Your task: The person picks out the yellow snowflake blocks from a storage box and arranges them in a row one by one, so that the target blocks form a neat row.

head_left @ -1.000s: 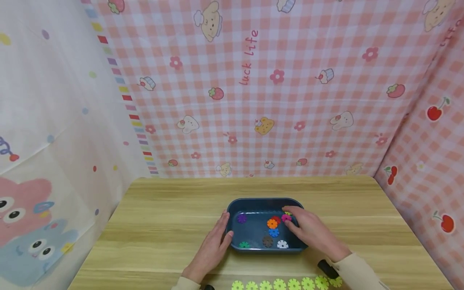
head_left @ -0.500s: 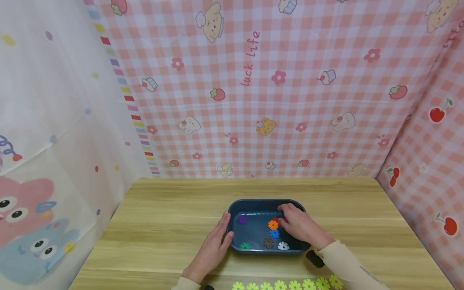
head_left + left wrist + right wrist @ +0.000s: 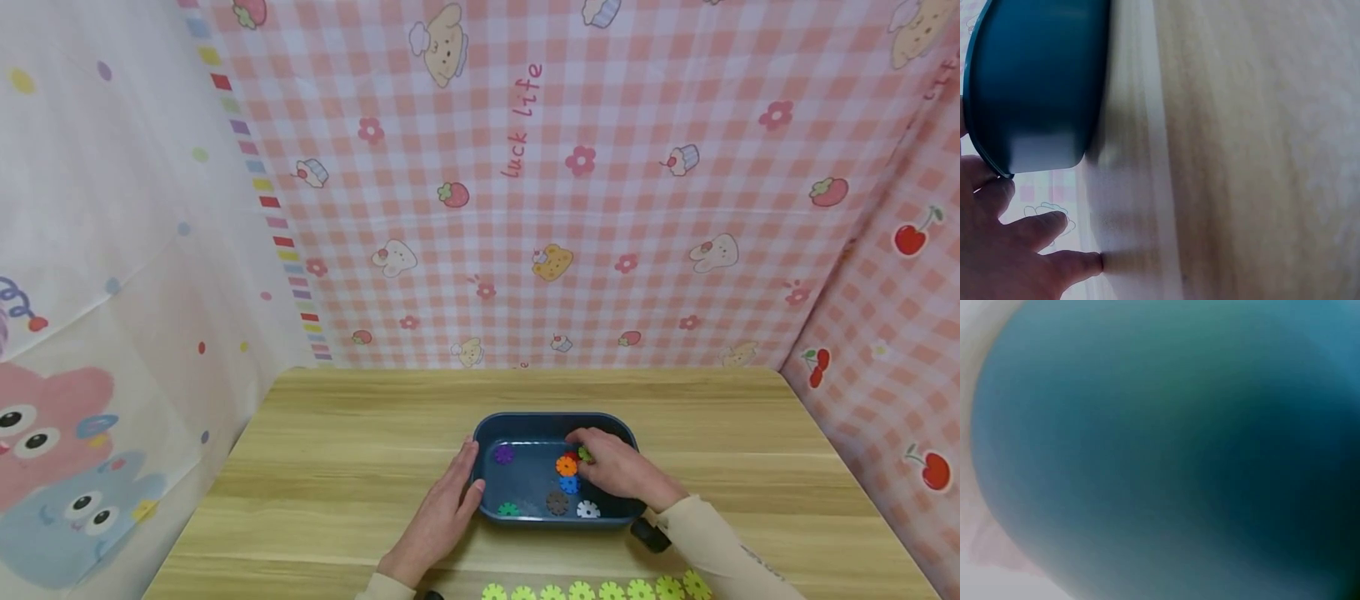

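A dark blue tray (image 3: 525,518) stands on the table with several notched plastic snowflake discs inside. My left hand (image 3: 437,506) rests its straight fingers and thumb along the tray's left side; the left wrist view shows fingers (image 3: 1038,230) spread beside the tray wall. My right hand (image 3: 618,468) reaches into the tray's right part, thumb and fingers curled around a green snowflake disc (image 3: 586,454), partly hidden. Beside the fingertips lie an orange disc (image 3: 566,466) and a partly covered red one. A blue disc (image 3: 570,484) is just below. The right wrist view is only blurred blue.
Purple (image 3: 504,454), green (image 3: 508,509), brown (image 3: 557,503) and white (image 3: 588,509) discs lie elsewhere in the tray. A row of yellow-green discs (image 3: 581,591) runs along the table (image 3: 337,467) at the near side. Patterned cloth (image 3: 450,292) hangs behind the table.
My right hand has shifted leftward inside the tray, and the green disc has moved left with it. The pink disc seen earlier is now hidden. My left hand stays at the tray.
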Tool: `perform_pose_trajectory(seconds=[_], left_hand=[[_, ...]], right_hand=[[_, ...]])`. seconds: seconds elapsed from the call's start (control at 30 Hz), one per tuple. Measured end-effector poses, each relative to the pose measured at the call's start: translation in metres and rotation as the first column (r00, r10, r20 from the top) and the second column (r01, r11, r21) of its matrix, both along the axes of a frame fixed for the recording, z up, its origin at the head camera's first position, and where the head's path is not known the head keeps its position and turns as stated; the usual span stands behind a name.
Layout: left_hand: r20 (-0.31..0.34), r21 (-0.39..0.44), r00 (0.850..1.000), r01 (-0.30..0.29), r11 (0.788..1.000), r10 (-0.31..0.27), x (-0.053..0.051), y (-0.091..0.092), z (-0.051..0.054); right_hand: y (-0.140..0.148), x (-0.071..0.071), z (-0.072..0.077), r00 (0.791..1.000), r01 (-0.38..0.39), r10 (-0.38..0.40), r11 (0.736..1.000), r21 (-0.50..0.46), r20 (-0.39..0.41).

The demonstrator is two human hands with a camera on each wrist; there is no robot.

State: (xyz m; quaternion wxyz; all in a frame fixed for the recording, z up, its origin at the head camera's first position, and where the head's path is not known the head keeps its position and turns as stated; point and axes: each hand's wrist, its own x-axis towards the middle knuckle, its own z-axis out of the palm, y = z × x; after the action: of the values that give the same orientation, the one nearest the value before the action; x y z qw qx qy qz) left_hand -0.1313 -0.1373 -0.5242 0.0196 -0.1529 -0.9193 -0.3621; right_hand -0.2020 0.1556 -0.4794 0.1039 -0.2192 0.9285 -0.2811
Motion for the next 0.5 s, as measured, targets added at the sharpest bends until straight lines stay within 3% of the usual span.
perform_pose_trajectory(seconds=[0.13,0.33,0.4,0.5], left_hand=[[-0.019,0.005,1.0,0.005,1.0,-0.005,0.0006,-0.0006,-0.0008],[-0.003,0.004,1.0,0.0,1.0,0.0,-0.0003,-0.0001,-0.0011],[0.01,0.003,1.0,-0.002,1.0,0.002,-0.0005,0.0002,-0.0011],[0.019,0.004,1.0,-0.004,1.0,0.004,-0.0002,0.0005,-0.0007]], right_hand=[[0.0012,0.0005,-0.0015,0.993,-0.1,0.102,0.994,-0.052,0.055],[0.0039,0.0016,-0.0023,0.96,-0.22,0.24,0.965,-0.14,0.145],[0.0047,0.0011,-0.0026,0.956,-0.223,0.25,0.959,-0.176,0.152],[0.0046,-0.0004,-0.0041,0.968,-0.199,0.224,0.961,-0.194,0.113]])
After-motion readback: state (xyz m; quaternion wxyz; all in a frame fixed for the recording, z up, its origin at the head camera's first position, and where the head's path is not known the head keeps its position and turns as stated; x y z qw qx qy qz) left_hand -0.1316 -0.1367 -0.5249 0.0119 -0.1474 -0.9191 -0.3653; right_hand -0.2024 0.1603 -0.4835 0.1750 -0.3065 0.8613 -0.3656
